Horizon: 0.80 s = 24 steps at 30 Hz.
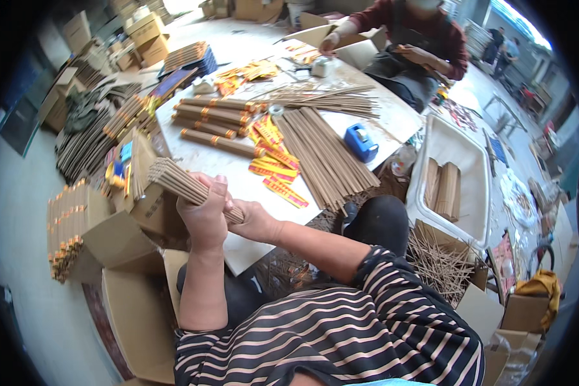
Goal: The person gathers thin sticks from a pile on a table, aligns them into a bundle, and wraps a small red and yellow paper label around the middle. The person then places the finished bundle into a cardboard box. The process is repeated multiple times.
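A bundle of brown incense sticks (174, 178) is gripped in both my hands above the near left edge of the white table (235, 248). My left hand (202, 209) wraps round its middle, thumb up. My right hand (254, 222) closes round the lower end, just beside the left. Loose incense sticks (325, 157) lie spread on the table to the right of my hands. Between them and finished bundles (215, 122) with orange bands lie red and yellow paper labels (276, 164). A blue tape dispenser (361, 143) stands at the table's right side.
A white plastic tub (479, 222) holding thick bundles is at my right, above a carton of scrap sticks (441, 260). An open cardboard box (132, 309) stands at my left, with banded bundles (71, 222) stacked beyond. Across the table sits another person (412, 58), hands at work.
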{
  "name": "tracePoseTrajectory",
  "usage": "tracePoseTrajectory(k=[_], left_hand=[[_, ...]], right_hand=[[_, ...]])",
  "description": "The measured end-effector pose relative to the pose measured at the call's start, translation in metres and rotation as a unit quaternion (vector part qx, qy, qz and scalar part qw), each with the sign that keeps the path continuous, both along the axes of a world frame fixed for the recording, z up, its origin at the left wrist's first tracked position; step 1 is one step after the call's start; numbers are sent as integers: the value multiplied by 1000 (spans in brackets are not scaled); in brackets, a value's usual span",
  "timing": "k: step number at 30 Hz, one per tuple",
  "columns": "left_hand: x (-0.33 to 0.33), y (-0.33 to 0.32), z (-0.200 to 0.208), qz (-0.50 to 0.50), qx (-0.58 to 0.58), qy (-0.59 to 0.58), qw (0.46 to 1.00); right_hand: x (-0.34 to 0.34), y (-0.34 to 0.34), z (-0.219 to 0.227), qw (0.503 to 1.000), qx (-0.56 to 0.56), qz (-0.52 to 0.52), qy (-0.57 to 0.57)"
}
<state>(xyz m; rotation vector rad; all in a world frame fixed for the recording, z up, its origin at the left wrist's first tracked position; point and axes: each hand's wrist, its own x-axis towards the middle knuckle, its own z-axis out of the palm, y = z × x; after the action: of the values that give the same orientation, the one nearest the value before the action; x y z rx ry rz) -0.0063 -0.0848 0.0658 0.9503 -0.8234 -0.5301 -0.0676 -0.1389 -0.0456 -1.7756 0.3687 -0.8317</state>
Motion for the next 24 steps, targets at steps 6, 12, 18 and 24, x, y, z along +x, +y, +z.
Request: tracePoseTrajectory(k=[6,12,18,24], left_hand=[[-12,1,8,4,-10,-25,1000],[3,-10,-14,-7,20,12,1000],[4,-15,-20,-29,9,30,999],[1,-2,-11,-15,5,-25,1000]], right_hand=[[-3,1,3,998,-11,-2,-62],[3,-4,-6,1000,11,0,-26],[1,-7,-9,1000,-17,-13,-12],[8,-4,-14,998,-30,10,-48]])
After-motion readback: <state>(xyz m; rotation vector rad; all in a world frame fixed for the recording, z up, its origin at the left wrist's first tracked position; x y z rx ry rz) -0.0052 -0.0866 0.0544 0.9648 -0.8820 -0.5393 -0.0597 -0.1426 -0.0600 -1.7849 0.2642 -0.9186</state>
